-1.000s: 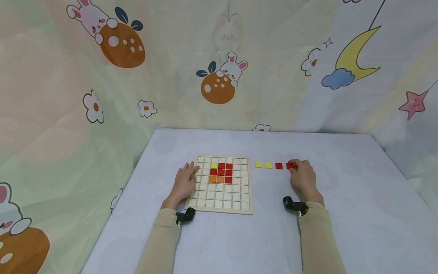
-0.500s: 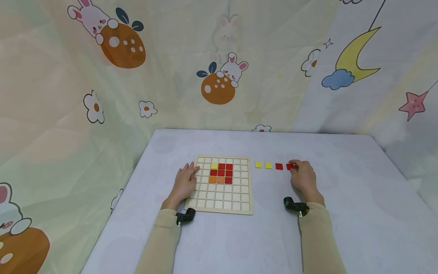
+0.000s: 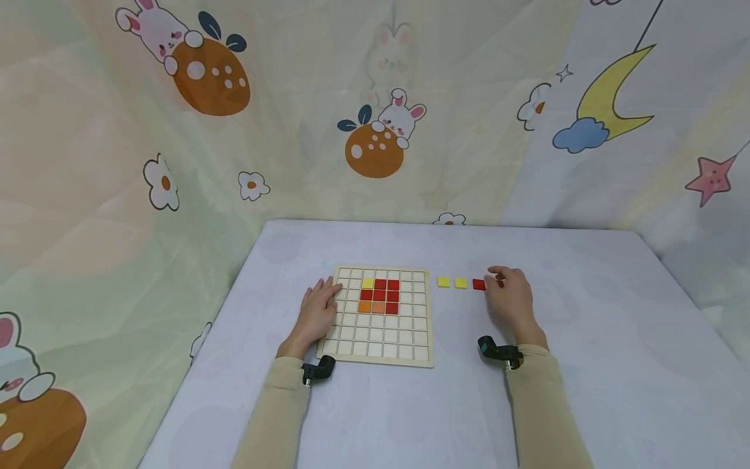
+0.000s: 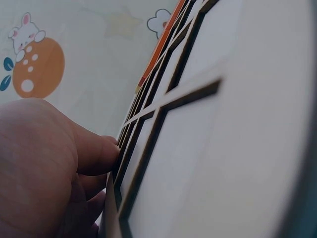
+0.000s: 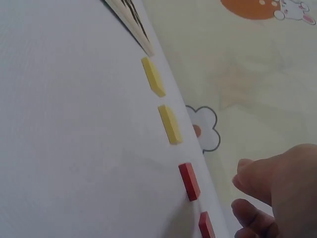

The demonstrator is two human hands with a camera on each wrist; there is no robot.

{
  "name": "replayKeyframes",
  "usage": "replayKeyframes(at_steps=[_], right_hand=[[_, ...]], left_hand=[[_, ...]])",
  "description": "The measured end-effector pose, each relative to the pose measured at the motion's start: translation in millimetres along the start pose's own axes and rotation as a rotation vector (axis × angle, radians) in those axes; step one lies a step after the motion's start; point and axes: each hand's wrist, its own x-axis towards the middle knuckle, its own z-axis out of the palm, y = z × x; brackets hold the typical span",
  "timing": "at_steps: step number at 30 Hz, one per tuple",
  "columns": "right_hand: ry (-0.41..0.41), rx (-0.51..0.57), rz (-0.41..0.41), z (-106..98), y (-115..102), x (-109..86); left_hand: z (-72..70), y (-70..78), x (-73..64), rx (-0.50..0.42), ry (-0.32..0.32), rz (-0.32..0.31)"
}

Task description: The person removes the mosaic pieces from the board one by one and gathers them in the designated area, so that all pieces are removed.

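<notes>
My left hand rests along the left edge of a square wooden grid board, its fingers extended. In the left wrist view its fingertips touch the board's rim. Red tiles, a yellow tile and two orange tiles sit in the board's cells. Beside the board, two yellow tiles and a red tile lie in a row. My right hand hovers at the row's right end, fingers loosely bent and holding nothing. Another red tile lies near it in the right wrist view.
A white cloth covers the table. Behind it hangs a printed curtain with rabbits, flowers and a moon. Black wrist cameras sit on both forearms, which wear beige sleeves.
My right hand has let go of the rightmost red tile, lifted a little and shifted left. The left hand and the tiles on the board have stayed put.
</notes>
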Motion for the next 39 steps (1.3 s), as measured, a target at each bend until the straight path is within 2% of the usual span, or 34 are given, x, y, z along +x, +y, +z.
replayKeyframes(at_steps=[7,17,27,39], right_hand=[[-0.023,-0.004,-0.041,16,-16,-1.0],[-0.079,0.001,-0.099,38,-43,-12.7],[-0.104,-0.024,-0.218,61,-69,-27.6],[-0.177,-0.026,-0.268,69,-86,-38.6]], left_hand=[[0.1,1.1,-0.3,-0.002,0.006,0.005],[0.1,-1.2,-0.8,-0.004,0.004,0.017],[-0.4,-0.3,-1.7,-0.007,0.009,0.02],[0.2,-0.9,-0.4,-0.002,0.01,0.017]])
